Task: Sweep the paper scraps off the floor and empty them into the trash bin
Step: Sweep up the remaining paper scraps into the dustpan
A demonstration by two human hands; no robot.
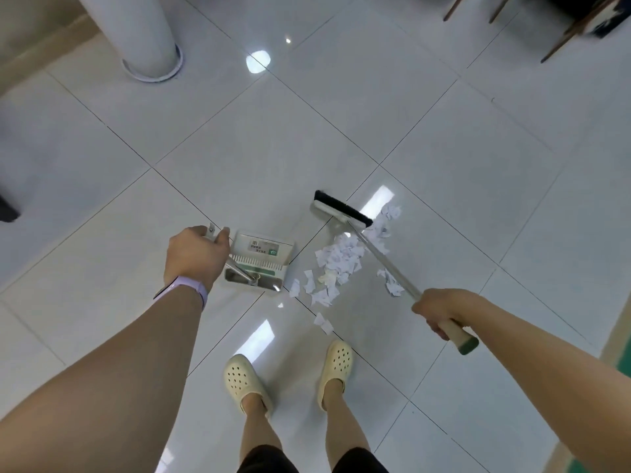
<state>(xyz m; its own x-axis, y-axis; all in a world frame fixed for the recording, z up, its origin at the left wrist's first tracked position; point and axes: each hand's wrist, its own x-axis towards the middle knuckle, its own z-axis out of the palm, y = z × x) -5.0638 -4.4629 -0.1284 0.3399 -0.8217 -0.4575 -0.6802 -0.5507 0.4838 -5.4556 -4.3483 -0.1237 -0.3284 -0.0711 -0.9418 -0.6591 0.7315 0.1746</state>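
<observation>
White paper scraps [336, 264] lie in a loose pile on the glossy tiled floor, with a few strays nearer my feet. My right hand [440, 310] grips the broom handle [386, 262] near its cream and green end. The broom's black-bristled head [341, 208] rests on the floor at the far edge of the pile. My left hand [196, 256] grips the top of the dustpan's metal handle. The white and green dustpan [257, 262] stands on the floor just left of the scraps. No trash bin is in view.
A white round column base [152, 59] stands at the back left. Wooden chair legs [560, 42] show at the back right. A dark object [6, 208] sits at the left edge. My feet in cream clogs [288, 375] stand just behind the scraps.
</observation>
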